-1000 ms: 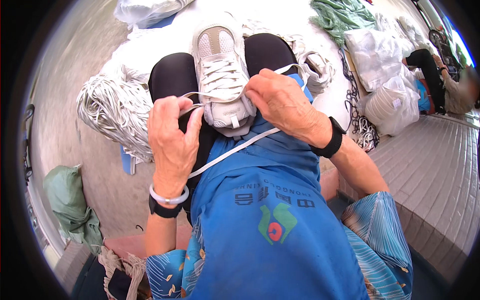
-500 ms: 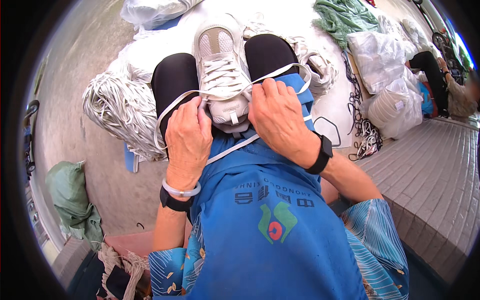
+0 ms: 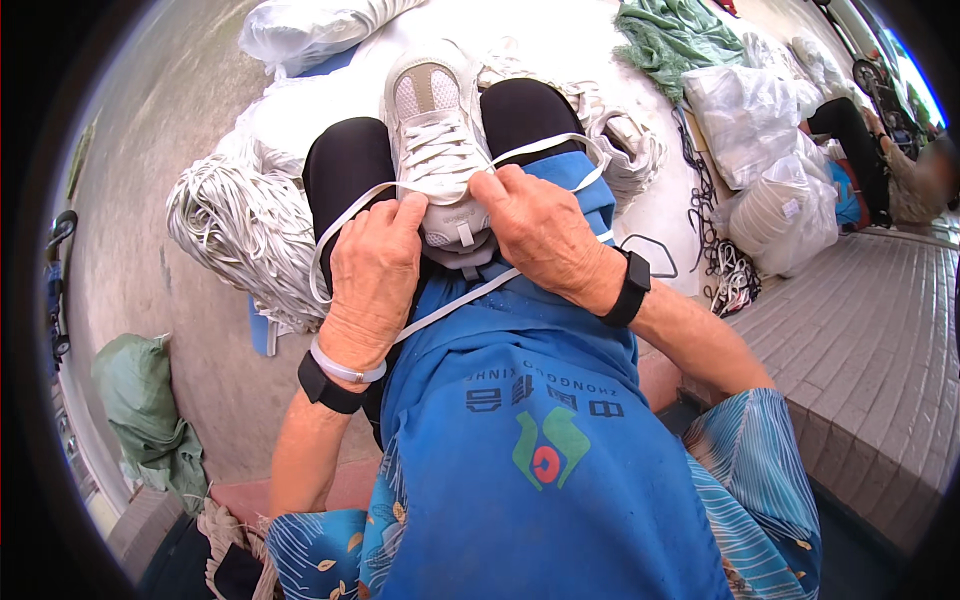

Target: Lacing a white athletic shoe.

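A pale grey-white sneaker (image 3: 437, 92) stands between my black-clad knees, toe pointing away and heel toward me. Flat white laces (image 3: 440, 150) criss-cross its front. Long loose lace lengths loop out on both sides, and one stretch crosses my blue apron (image 3: 560, 400). With thumb and fingers closed, my left hand (image 3: 372, 272) pinches the left edge of the shoe's opening. My right hand (image 3: 550, 232) is closed at the opposite edge, thumb beside the tongue (image 3: 455, 215). Whether a bit of lace is also between the fingertips is hidden.
Left of my knees lies a big bundle of white laces (image 3: 235, 230). More pale shoes (image 3: 625, 150) sit to the right, near clear plastic bags (image 3: 785, 215) and dark cords (image 3: 705, 200). A green sack (image 3: 145, 400) stands at left; another person (image 3: 850, 150) sits far right.
My right hand has shifted slightly left, its thumb now nearer the tongue. My left fingertips have closed in more on the shoe's edge, and my left forearm has swung a little outward.
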The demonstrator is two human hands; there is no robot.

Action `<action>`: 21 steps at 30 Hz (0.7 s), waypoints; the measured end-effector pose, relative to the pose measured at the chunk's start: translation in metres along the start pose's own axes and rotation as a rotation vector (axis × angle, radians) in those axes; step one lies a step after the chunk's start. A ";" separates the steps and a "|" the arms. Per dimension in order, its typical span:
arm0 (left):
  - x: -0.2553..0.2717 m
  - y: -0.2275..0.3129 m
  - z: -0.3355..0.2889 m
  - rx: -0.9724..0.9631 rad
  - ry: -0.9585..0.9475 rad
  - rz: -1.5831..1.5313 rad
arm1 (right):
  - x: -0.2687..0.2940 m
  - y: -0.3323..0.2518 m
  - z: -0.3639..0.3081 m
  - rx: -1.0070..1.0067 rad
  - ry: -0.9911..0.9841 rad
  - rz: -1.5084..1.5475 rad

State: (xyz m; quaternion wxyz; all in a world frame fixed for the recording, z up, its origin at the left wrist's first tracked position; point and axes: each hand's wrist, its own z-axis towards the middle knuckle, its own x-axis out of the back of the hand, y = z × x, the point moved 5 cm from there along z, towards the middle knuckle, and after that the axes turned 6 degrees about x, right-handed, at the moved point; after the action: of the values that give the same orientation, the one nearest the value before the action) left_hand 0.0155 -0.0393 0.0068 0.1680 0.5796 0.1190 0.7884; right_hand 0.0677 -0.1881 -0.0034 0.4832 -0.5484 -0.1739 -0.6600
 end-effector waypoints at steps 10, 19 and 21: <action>0.003 0.003 0.011 -0.183 0.104 -0.032 | 0.009 -0.011 0.014 0.164 -0.033 -0.352; 0.019 0.009 -0.009 0.086 0.060 -0.442 | 0.006 -0.004 0.016 0.351 0.001 -0.258; 0.023 0.011 -0.017 0.166 0.030 -0.622 | 0.013 -0.007 0.015 0.267 0.100 0.001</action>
State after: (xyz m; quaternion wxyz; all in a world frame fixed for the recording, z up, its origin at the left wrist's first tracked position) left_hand -0.0087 -0.0397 0.0261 0.3514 0.5155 0.3568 0.6954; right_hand 0.0716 -0.1795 0.0156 0.5600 -0.4460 -0.2357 -0.6573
